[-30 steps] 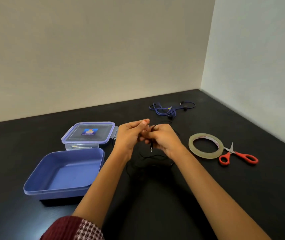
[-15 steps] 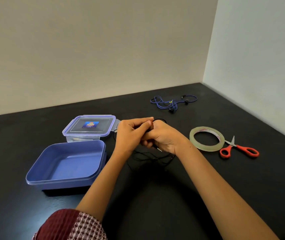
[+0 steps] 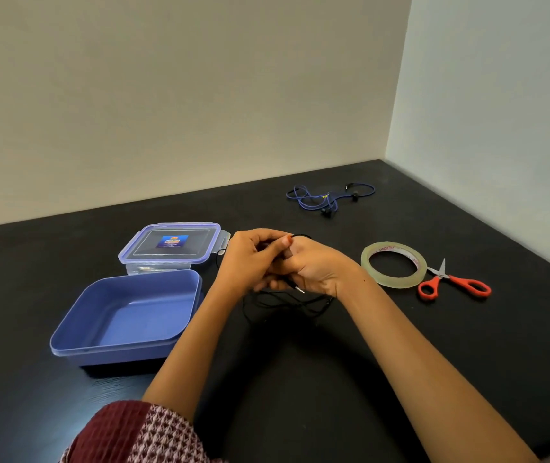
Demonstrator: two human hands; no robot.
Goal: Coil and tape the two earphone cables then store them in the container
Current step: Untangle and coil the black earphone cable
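My left hand [image 3: 250, 259] and my right hand [image 3: 317, 269] meet over the middle of the black table, both gripping the black earphone cable [image 3: 287, 300]. Part of it loops over my right fingers; its metal plug sticks out under my right palm and loose strands trail on the table below. The blue earphone cable [image 3: 328, 197] lies uncoiled at the far side. An open blue container [image 3: 126, 315] sits to the left of my left forearm.
The clear lid [image 3: 170, 245] with a blue label lies behind the container. A roll of clear tape [image 3: 393, 265] and red-handled scissors [image 3: 454, 282] lie to the right of my right hand. Walls close the table's far and right sides.
My hands have turned around the black cable, drawing more of it up from the table. The plug now pokes out beneath my right palm instead of hanging between the hands.
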